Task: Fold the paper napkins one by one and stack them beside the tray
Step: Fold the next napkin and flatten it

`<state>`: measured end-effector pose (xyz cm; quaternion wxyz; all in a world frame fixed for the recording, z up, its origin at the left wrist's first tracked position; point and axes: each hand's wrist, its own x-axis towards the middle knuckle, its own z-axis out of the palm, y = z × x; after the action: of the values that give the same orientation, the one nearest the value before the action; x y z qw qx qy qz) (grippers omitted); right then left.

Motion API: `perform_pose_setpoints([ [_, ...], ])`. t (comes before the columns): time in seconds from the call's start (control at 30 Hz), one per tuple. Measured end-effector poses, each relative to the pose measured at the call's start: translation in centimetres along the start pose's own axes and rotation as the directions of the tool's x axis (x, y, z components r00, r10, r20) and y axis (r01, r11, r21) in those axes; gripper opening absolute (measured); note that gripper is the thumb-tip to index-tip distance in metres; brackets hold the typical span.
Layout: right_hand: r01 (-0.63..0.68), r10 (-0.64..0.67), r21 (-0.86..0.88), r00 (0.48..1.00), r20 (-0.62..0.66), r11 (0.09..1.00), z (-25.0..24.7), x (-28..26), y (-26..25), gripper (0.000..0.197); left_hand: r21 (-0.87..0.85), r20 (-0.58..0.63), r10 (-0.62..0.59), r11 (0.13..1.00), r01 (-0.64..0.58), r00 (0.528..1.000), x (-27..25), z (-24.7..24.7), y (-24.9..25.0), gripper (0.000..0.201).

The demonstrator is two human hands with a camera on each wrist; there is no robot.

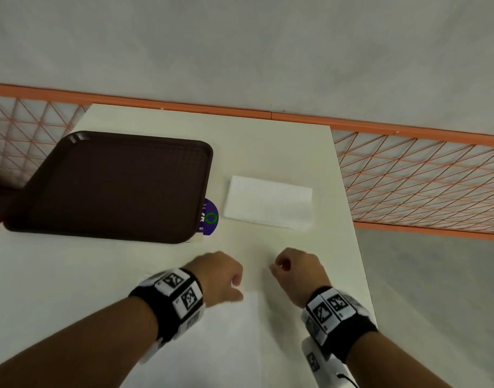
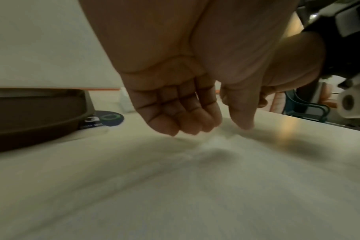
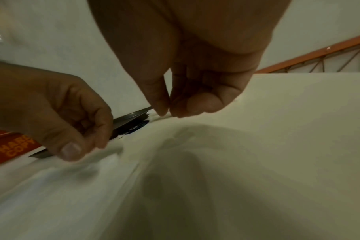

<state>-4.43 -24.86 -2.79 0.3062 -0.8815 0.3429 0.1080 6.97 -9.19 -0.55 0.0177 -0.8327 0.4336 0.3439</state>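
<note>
An unfolded white paper napkin (image 1: 234, 345) lies flat on the white table in front of me, and it is blurred in both wrist views (image 2: 195, 178) (image 3: 175, 178). My left hand (image 1: 229, 278) (image 2: 222, 128) pinches its far edge between thumb and curled fingers, as the right wrist view shows (image 3: 82, 146). My right hand (image 1: 279, 268) (image 3: 169, 113) pinches the same edge a little to the right, thumb against forefinger. A stack of folded napkins (image 1: 268, 203) lies just right of the dark brown tray (image 1: 114, 186) (image 2: 31, 121).
A round purple sticker (image 1: 209, 217) peeks out from under the tray's near right corner. The table's right edge (image 1: 355, 233) runs close to my right wrist. An orange mesh railing (image 1: 408, 175) stands behind. An orange printed pack (image 3: 10, 146) lies far left.
</note>
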Motion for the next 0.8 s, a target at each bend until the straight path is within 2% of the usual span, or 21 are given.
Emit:
perform_pose_setpoints([
  [0.1, 0.053, -0.051, -0.018, 0.996, 0.07, 0.998, 1.6, -2.6, 0.1, 0.016, 0.092, 0.053, 0.002, 0.996, -0.007, 0.999, -1.0, 2.7, 1.0, 0.048],
  [0.2, 0.09, -0.086, -0.022, 0.985, 0.151, 0.996, 2.9, -4.7, 0.0, 0.024, 0.122, -0.045, -0.014, 0.992, 0.02, 0.999, -1.4, 4.2, 1.4, 0.05],
  [0.33, 0.047, -0.043, -0.019, 0.983, 0.176, 0.999, 4.5, -6.5, 0.0, 0.035, 0.074, -0.113, -0.095, 0.992, 0.104, 0.989, -1.2, 4.8, 1.6, 0.055],
  [0.47, -0.03, 0.026, 0.027, 0.987, 0.156, 0.999, 4.8, -7.3, 0.1, 0.043, -0.034, -0.098, -0.154, 0.988, 0.151, 0.983, -0.9, 4.9, 2.0, 0.047],
  [0.57, -0.104, 0.092, 0.08, 0.986, 0.142, 0.991, 4.7, -7.2, 0.3, 0.041, -0.065, -0.086, -0.181, 0.982, 0.176, 0.98, -0.8, 5.0, 2.4, 0.035],
  [0.67, -0.13, 0.119, 0.102, 0.986, 0.114, 0.986, 4.4, -7.2, 0.4, 0.025, -0.073, -0.157, -0.159, 0.986, 0.149, 0.975, -1.1, 5.2, 2.6, 0.046],
  [0.73, -0.063, 0.061, 0.023, 0.996, 0.07, 0.998, 4.0, -7.5, 0.2, 0.011, -0.107, -0.237, -0.108, 0.991, 0.084, 0.965, -1.4, 5.4, 2.3, 0.059],
  [0.8, 0.038, -0.035, -0.083, 0.999, 0.037, 0.996, 3.6, -8.0, 0.0, 0.014, -0.123, -0.29, -0.021, 0.992, -0.015, 0.957, -1.8, 5.2, 1.9, 0.063],
])
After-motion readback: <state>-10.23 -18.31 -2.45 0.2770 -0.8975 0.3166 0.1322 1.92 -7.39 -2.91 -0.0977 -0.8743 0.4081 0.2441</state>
